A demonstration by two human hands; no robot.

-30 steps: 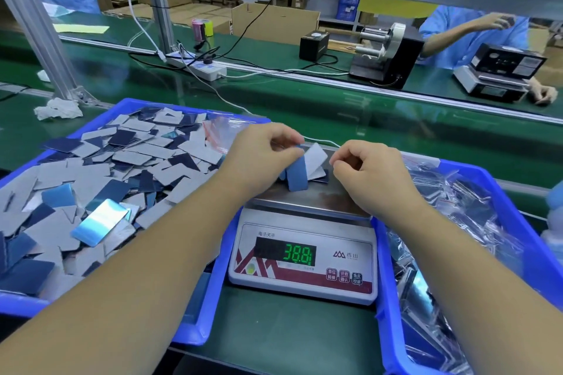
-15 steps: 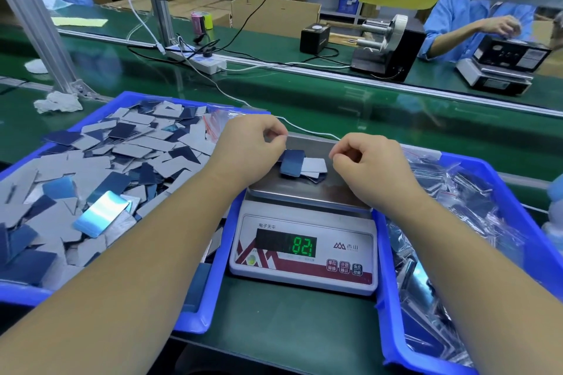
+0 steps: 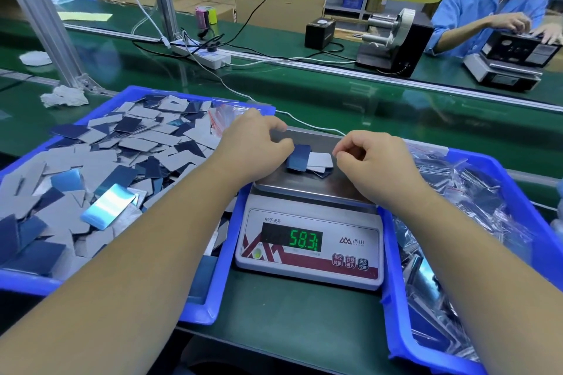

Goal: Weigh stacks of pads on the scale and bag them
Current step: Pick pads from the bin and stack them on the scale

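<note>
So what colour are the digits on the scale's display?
Green digits on a black panel of the scale, clearest in the head view.

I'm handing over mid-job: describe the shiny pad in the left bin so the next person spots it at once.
Start at the white scale with the green readout, then look to the blue bin on its left, full of loose pads. Near the bin's front lies the shiny pad, mirror-bright light blue; its neighbours are dull grey or dark navy.
</note>
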